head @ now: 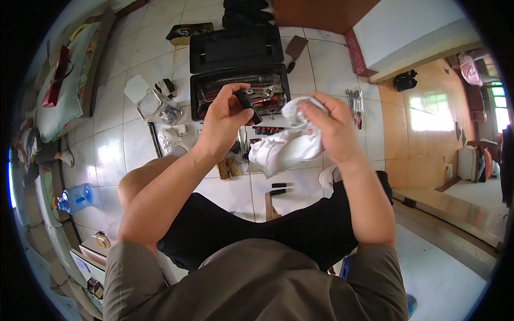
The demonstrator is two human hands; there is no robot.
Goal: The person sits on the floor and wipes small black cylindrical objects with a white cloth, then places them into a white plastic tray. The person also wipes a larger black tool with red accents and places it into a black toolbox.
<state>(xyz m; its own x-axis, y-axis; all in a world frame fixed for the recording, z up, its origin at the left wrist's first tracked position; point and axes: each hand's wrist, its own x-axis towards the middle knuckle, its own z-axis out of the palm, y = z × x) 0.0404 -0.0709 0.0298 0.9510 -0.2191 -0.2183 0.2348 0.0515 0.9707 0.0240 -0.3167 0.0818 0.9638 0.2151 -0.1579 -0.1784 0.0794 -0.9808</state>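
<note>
My left hand [225,120] holds a short black cylindrical thing [249,107], perhaps a small flashlight, between thumb and fingers. A crumpled white cloth [287,146] hangs from my right hand [331,124], whose fingers grip its upper part. Both hands are raised above an open black toolbox [192,100] on the floor. Inside it lie an adjustable wrench [271,89] and other tools, some with red parts. Below the toolbox, partly covered by the cloth, is a black rack with red pieces [268,130]. Two short black cylinders [278,188] lie on the tiles between my legs.
A clear container [160,108] with small items lies left of the toolbox. A cleaver [296,50] rests at its upper right, and screwdrivers [356,106] lie farther right. Behind stands a small tray [188,34]. A blue water bottle [78,198] lies at left. Another person's leg [50,157] shows far left.
</note>
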